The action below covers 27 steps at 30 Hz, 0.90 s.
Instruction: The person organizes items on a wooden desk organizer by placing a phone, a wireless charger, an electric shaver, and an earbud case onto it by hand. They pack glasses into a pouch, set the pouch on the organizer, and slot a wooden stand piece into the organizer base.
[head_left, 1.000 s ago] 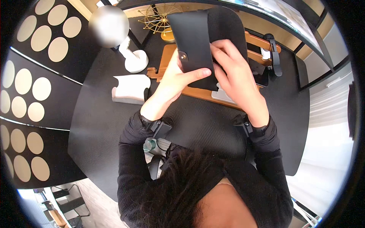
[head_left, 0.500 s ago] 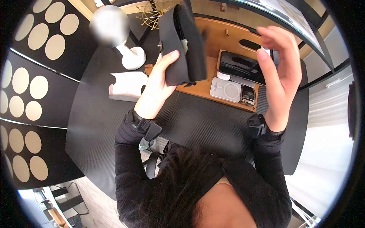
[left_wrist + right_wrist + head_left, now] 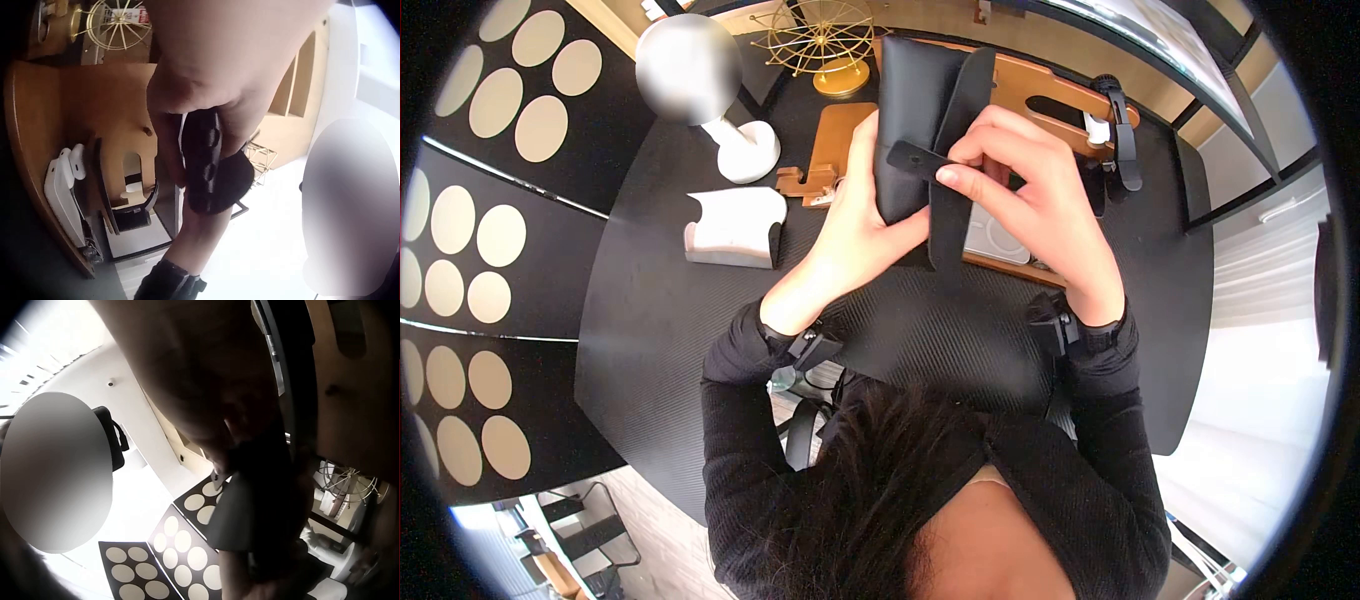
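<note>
A black leather pouch (image 3: 915, 110) with a snap flap is held up over the desk in the head view. My left hand (image 3: 855, 220) grips its body from the left, with the thumb across the lower front. On the other side, my right hand (image 3: 1040, 195) pinches the flap's strap (image 3: 915, 158) between thumb and fingers, and the flap stands lifted away from the body. The left wrist view shows the pouch's dark end (image 3: 203, 162) between the hands. From the right wrist, the pouch (image 3: 234, 512) is mostly in shadow and its inside is hidden.
Behind the hands stands a wooden organizer (image 3: 1060, 105) with a white charging pad (image 3: 997, 240) and a black headset (image 3: 1125, 140). A gold wheel ornament (image 3: 840, 78), a white lamp base (image 3: 748, 152) and a white curved holder (image 3: 735, 230) stand to the left.
The right hand left the pouch, swung out to the right, then returned and now pinches the strap. My left hand tilted the pouch and turned its flap side round.
</note>
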Motion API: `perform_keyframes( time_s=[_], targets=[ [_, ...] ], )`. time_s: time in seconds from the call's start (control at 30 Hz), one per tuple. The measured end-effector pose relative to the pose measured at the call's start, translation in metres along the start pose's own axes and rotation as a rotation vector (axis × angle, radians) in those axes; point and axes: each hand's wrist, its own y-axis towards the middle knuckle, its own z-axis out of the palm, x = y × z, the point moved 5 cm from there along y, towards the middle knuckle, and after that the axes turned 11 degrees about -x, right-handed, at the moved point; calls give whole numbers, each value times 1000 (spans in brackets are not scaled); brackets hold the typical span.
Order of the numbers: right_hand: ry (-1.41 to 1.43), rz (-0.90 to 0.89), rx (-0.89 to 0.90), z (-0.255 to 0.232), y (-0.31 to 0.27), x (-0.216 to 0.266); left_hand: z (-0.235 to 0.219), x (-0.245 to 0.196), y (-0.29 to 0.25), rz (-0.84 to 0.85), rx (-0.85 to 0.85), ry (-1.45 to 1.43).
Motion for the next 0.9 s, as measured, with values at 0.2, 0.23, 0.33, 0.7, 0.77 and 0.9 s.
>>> perform_keyframes(
  time_s=[0.2,0.23,0.33,0.7,0.77,0.9],
  targets=[
    [-93,-20,53,7,-3,-12,0,0,-2,139,37,189],
    [-94,-17,52,7,-4,-12,2,-1,-2,187,61,199],
    [-132,60,61,9,-4,-14,1,0,-1,152,43,58],
    [241,128,-108,-12,9,-18,-41,18,6,-161,213,-239],
    [239,192,-103,-6,11,-19,-64,30,9,-126,316,-38],
    [-52,-3,-300,3,22,-37,-129,31,15,184,-10,717]
  ],
)
